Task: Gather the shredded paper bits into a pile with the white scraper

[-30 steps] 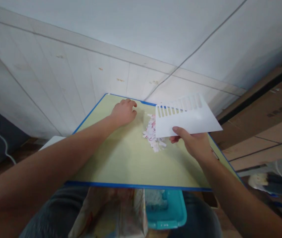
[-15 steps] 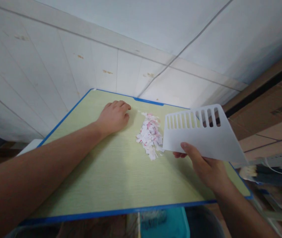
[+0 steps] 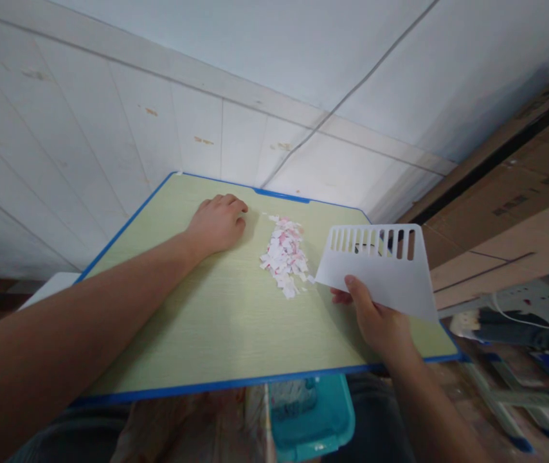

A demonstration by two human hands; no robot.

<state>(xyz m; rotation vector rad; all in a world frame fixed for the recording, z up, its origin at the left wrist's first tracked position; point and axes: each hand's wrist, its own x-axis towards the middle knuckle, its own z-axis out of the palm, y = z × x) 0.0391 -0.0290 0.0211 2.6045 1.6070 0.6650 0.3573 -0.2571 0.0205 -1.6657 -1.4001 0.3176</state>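
My right hand (image 3: 383,325) grips a white slotted plastic scraper (image 3: 375,280) by its lower edge, thumb on the near face and fingers behind. Its row of slots faces up, and its left corner is close to the right side of a pile of torn paper scraps (image 3: 285,251). These scraps are white with some pink, heaped mid-table. My left hand (image 3: 219,222) rests on the table to the left of the pile, apart from it. Its fingers are loosely bent, with the thumb apart, and nothing shows in them.
The pale green table (image 3: 197,341) has a blue rim and stands against a white panelled wall (image 3: 197,116). A grey cable (image 3: 346,96) runs down the wall. Below the near edge is a teal bin (image 3: 337,411). Cardboard boxes (image 3: 510,199) stand at right.
The scraper has tilted and swung lower in my right hand, which has shifted slightly left in view. My left hand stays in place by the pile. The view has turned a little.
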